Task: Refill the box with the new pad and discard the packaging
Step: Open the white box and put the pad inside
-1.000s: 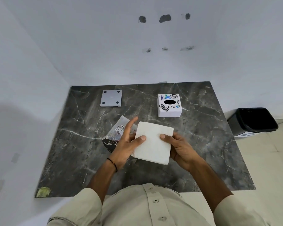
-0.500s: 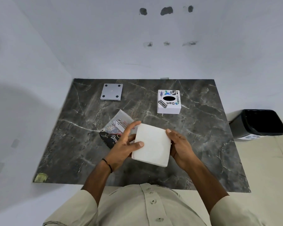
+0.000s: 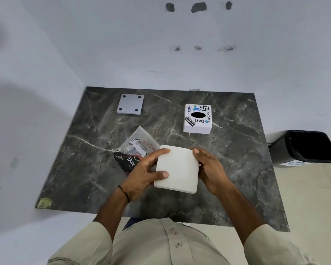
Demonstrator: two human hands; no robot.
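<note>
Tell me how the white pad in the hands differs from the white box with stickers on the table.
The white pad is plain and flat; the white box is taller, bears stickers and has a dark oval hole on top. The pad is held above the table by the left hand and right hand; the box rests untouched farther back. Both are white and roughly square.

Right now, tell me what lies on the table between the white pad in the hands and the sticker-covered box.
Nothing: in the head view, only bare marble table shows between the white pad and the sticker-covered box.
</note>
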